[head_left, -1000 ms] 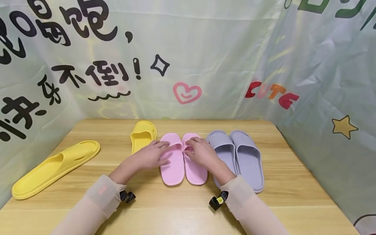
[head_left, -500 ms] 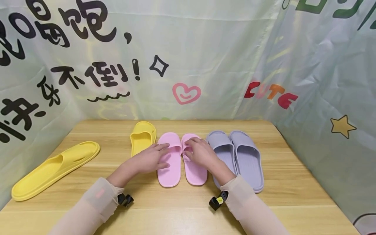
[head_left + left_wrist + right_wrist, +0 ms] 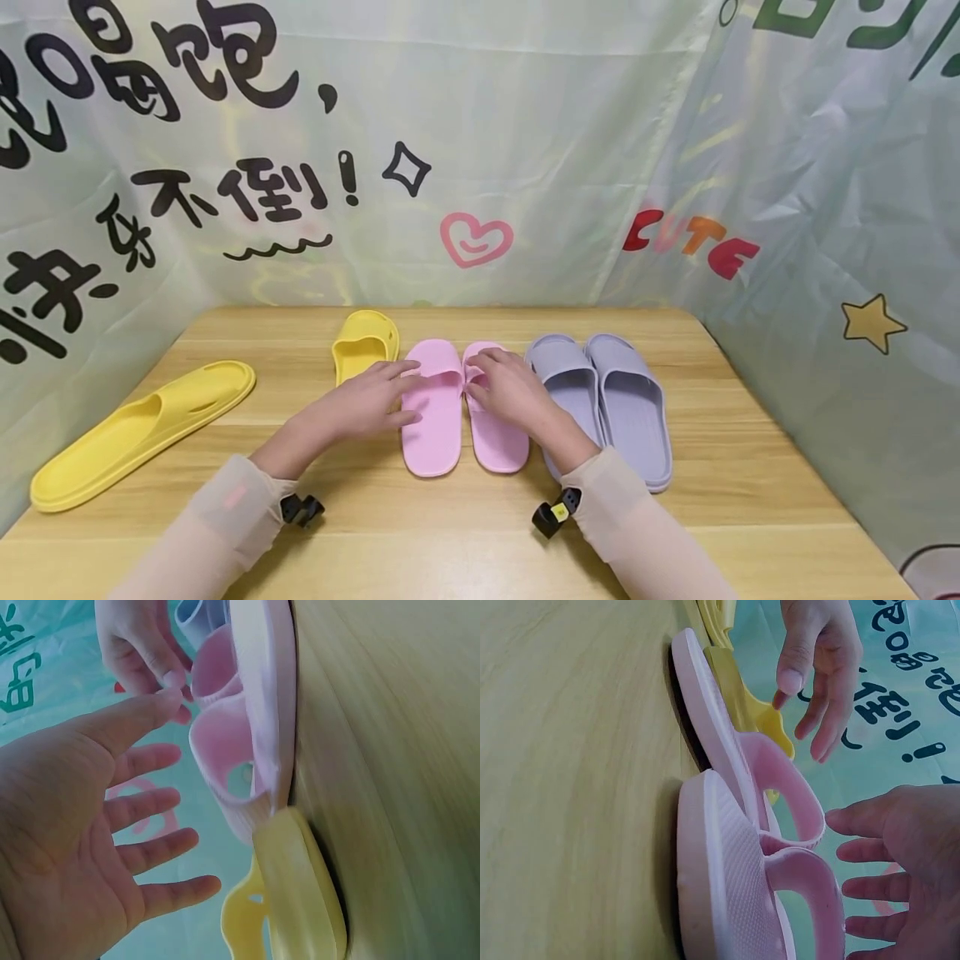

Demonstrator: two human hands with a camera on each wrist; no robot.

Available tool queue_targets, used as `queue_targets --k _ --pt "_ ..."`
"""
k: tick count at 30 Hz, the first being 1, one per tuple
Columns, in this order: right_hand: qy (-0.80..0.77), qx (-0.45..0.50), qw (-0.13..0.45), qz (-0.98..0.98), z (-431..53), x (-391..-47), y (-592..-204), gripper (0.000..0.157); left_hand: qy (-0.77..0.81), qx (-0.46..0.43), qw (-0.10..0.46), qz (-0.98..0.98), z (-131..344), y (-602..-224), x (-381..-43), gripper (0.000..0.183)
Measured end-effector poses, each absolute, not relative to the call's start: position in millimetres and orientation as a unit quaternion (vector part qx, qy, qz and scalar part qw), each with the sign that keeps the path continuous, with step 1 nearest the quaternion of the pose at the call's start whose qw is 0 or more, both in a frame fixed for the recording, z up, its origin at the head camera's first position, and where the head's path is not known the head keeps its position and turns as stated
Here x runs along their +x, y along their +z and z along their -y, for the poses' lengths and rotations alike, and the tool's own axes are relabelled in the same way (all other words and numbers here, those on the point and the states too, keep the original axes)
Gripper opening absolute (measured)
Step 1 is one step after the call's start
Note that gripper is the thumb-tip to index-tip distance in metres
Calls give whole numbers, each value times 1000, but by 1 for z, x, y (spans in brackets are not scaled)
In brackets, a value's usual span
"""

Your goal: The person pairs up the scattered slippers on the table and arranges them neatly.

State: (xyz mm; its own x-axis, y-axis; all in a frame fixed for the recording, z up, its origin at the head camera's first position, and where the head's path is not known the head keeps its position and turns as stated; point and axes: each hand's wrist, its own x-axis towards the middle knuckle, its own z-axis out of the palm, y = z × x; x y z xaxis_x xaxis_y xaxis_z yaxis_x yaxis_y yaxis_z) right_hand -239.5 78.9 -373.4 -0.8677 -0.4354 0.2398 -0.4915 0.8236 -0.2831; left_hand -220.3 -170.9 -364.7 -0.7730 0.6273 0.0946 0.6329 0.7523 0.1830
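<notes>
Two pink slippers stand side by side mid-table, the left one and the right one. My left hand is beside the left pink slipper, fingers spread and holding nothing; in the left wrist view, a gap shows between its fingertips and the strap. Over the right pink slipper's strap is my right hand. Its fingers are extended and do not wrap round the strap; whether the thumb touches a strap, I cannot tell. My left wrist partly covers a yellow slipper behind it.
A pair of grey-purple slippers stands close together, right of the pink pair. The other yellow slipper lies at an angle on the far left. Printed cloth walls the wooden table at the back and sides.
First the left pink slipper shifted slightly left, opening a small gap to the right one. My left hand then moved left, off it. My right hand stayed nearly still.
</notes>
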Motion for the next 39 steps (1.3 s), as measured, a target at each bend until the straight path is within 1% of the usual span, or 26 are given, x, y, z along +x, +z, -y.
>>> queue_targets --k 4,11,18,22,33,39 --pt "167 254 83 949 -76 -240 -371 41 -107 -336 25 935 182 -365 -219 53" --pt "159 266 85 947 -70 -240 -365 42 -115 -346 57 930 206 -367 -217 55" --pt "158 276 75 945 -61 -239 -361 44 -137 -325 52 934 229 -365 -211 56" --pt "159 290 67 941 -54 -240 -359 46 -131 -323 59 935 245 -363 -207 55" --pt "153 310 65 936 -39 -241 -357 48 -116 -316 109 935 284 -362 -198 51" --pt "156 316 62 934 -30 -241 -357 48 -113 -304 122 938 302 -360 -192 50"
